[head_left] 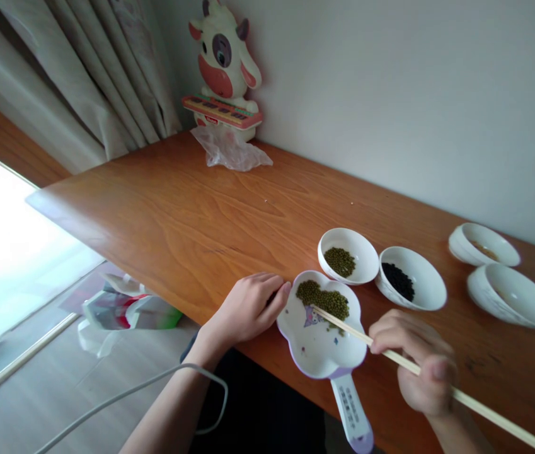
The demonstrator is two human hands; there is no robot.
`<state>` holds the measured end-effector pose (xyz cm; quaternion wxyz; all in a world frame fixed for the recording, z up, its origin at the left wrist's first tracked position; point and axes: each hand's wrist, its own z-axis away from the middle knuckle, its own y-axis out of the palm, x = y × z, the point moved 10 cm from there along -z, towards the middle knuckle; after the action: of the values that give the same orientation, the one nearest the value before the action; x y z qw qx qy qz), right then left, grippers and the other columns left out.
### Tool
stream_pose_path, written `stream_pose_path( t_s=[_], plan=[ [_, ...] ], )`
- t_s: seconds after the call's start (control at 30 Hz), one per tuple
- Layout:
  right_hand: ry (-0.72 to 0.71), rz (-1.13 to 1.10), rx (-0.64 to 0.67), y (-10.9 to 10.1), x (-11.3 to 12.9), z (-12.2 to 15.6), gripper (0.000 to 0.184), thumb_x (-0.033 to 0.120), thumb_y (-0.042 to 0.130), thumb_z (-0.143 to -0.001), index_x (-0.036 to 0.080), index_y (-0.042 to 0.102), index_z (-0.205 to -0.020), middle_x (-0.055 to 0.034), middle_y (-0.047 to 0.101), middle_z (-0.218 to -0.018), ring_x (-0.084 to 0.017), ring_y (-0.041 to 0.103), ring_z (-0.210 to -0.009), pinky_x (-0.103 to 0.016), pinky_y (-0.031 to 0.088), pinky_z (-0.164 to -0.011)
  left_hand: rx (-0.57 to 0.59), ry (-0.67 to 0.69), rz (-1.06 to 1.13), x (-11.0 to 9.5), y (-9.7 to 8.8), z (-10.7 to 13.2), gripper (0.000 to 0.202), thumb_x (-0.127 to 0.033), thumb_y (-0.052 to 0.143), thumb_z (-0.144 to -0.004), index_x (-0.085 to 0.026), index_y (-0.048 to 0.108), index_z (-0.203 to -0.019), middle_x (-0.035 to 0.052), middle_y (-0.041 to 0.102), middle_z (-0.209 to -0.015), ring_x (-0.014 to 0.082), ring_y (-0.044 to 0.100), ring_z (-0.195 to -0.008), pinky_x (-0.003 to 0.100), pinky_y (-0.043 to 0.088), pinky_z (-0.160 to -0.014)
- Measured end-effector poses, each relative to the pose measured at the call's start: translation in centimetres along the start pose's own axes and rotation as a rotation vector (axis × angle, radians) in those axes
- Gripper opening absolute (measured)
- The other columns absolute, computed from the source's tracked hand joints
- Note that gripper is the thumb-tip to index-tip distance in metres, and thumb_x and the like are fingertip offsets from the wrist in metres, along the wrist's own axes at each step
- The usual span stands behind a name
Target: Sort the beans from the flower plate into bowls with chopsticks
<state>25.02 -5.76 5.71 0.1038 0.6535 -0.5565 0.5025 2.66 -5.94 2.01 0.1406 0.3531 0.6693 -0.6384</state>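
Fig. — Head view, sorting beans w/ chopsticks at a wooden table (163,214).

My right hand (421,366) is closed around a pair of chopsticks (390,354), fingers curled over the shafts approx. mid-length; the tips reach left into the handled scoop dish (317,350) and sit at the near edge of the green bean heap (322,298). Whether a bean is pinched between the tips I cannot tell; they look nearly together. My left hand (248,306) lies flat on the table, fingers loosely bent, holding nothing, fingertips touching the dish's left rim to steady it.

Progress (my judgement): early to mid. The heap in the dish is still large, all green as far as I can see. Just beyond it, the nearest small bowl (348,255) holds a modest patch of green beans; the bowl beside it to the right (413,280) holds a patch of black ones. Two further bowls (513,296) at far right hold little, contents unclear. So some beans have gone across, most remain.

Bean heap vs. grip: directly at the chopstick tips, well left of my right hand, near my left fingertips.

Bkgd: cow toy (224,63) and a plastic bag (229,151) by the wall.
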Motion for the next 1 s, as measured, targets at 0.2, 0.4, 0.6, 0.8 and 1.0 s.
stream_pose_path(
  t_s=[0.2,0.4,0.6,0.8,1.0],
  plan=[
    [0.062,-0.102,-0.126,-1.5,-0.1,-0.2,0.069,0.064,0.021,-0.102,0.024,0.072,-0.077,-0.0058,0.063,-0.064,-0.022,0.057,-0.061,-0.038,0.038,-0.060,0.001,0.008,-0.005,0.0,0.1,0.0,0.035,-0.035,0.030,-0.109,-0.021,0.044,-0.081,0.0009,0.055,-0.078,0.0143,0.051,-0.072,0.029,0.039,-0.072],
    [0.161,-0.255,-0.083,-1.3,-0.3,-0.7,0.076,0.067,0.019,-0.101,0.021,0.069,-0.066,-0.0044,0.056,-0.056,-0.019,0.051,-0.054,-0.036,0.036,-0.055,-0.010,0.011,-0.022,0.1,0.1,0.0,0.035,-0.035,0.031,-0.109,-0.021,0.045,-0.081,0.0009,0.056,-0.078,0.0146,0.052,-0.072,0.030,0.039,-0.072],
    [0.201,-0.288,-0.077,-2.6,-0.9,-0.7,0.079,0.068,0.017,-0.101,0.020,0.066,-0.061,-0.0043,0.054,-0.052,-0.018,0.049,-0.052,-0.036,0.035,-0.055,-0.024,0.007,-0.008,0.2,0.0,0.0,0.034,-0.034,0.033,-0.109,-0.021,0.048,-0.081,0.0008,0.057,-0.078,0.0143,0.052,-0.072,0.030,0.040,-0.072],
    [0.264,-0.286,-0.103,-3.2,-2.0,-0.8,0.080,0.063,0.013,-0.103,0.020,0.062,-0.056,-0.0038,0.051,-0.048,-0.017,0.046,-0.050,-0.035,0.034,-0.054,-0.022,0.008,0.002,0.2,0.1,0.1,0.034,-0.034,0.034,-0.108,-0.020,0.047,-0.080,0.0005,0.056,-0.077,0.0136,0.051,-0.070,0.029,0.039,-0.070],
    [0.271,-0.247,-0.221,-3.1,-2.2,-1.0,0.075,0.060,0.018,-0.104,0.021,0.066,-0.061,-0.0042,0.056,-0.054,-0.018,0.052,-0.058,-0.035,0.038,-0.059,-0.015,0.006,-0.014,0.2,0.2,0.1,0.034,-0.034,0.033,-0.109,-0.021,0.044,-0.079,0.0004,0.055,-0.076,0.0135,0.050,-0.069,0.029,0.039,-0.070]
  ],
)
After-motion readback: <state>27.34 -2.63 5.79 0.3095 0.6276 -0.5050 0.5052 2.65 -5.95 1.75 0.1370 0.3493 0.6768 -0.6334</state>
